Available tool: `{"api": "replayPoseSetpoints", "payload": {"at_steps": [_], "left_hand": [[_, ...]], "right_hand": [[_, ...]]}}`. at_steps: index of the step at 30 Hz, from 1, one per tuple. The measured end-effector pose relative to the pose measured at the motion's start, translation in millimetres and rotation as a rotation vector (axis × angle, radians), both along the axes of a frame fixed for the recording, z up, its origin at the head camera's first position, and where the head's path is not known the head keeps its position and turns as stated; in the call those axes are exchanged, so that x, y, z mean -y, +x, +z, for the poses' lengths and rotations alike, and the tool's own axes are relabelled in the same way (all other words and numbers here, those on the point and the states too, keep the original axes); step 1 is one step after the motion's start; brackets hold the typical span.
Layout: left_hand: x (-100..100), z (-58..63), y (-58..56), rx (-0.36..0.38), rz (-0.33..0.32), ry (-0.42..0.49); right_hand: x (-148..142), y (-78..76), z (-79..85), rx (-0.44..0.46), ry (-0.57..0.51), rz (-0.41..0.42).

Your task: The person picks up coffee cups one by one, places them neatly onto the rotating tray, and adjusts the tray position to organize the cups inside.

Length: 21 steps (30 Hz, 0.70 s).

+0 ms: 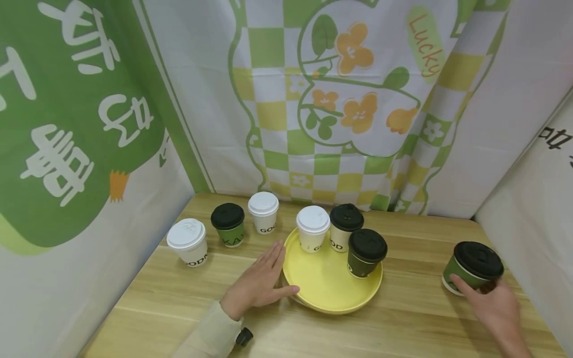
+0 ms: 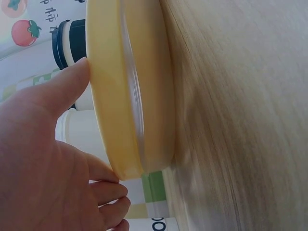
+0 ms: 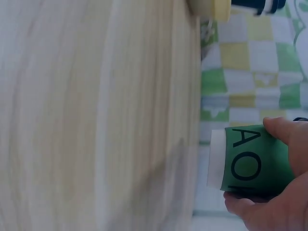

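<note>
My right hand (image 1: 497, 306) grips a green paper cup (image 1: 463, 273) with a black lid at the table's right side. In the right wrist view that cup (image 3: 248, 161) is held above the tabletop, thumb and fingers on opposite sides. My left hand (image 1: 257, 283), fingers straight, touches the left rim of a round yellow tray (image 1: 322, 288); its thumb (image 2: 77, 79) rests against the rim. On the tray stand a white-lidded white cup (image 1: 312, 233), a black-lidded pale cup (image 1: 340, 236) and a black-lidded dark green cup (image 1: 361, 261).
Left of the tray on the wooden table (image 1: 403, 328) stand a white-lidded cup (image 1: 192, 251), a black-lidded green cup (image 1: 230, 233) and another white-lidded cup (image 1: 264, 219). Printed curtains (image 1: 277, 109) hang along the back and sides. A small black object (image 1: 243, 337) is beside the left sleeve.
</note>
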State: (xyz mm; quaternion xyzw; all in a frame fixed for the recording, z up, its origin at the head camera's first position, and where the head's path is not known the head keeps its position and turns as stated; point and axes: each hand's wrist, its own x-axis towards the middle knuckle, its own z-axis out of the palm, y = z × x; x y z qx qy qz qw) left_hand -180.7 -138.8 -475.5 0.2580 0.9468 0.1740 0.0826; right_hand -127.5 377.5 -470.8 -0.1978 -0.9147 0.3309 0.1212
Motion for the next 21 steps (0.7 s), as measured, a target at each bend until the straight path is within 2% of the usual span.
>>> {"api": "replayPoseSetpoints", "payload": {"at_steps": [7, 11, 15, 21], "left_hand": [[0.7, -0.8, 0.2, -0.002, 0.001, 0.002], [1.1, 0.1, 0.4, 0.001, 0.004, 0.003], [1.3, 1.0, 0.5, 0.007, 0.010, -0.001], [0.9, 0.7, 1.1, 0.005, 0.001, 0.002]], "right_hand": [[27.6, 4.8, 12.0, 0.016, -0.015, 0.128], [45.5, 9.3, 20.3, -0.008, -0.010, 0.208], [61.9, 14.6, 25.7, -0.044, 0.007, 0.249], [78.0, 22.7, 33.8, -0.036, -0.024, 0.293]]}}
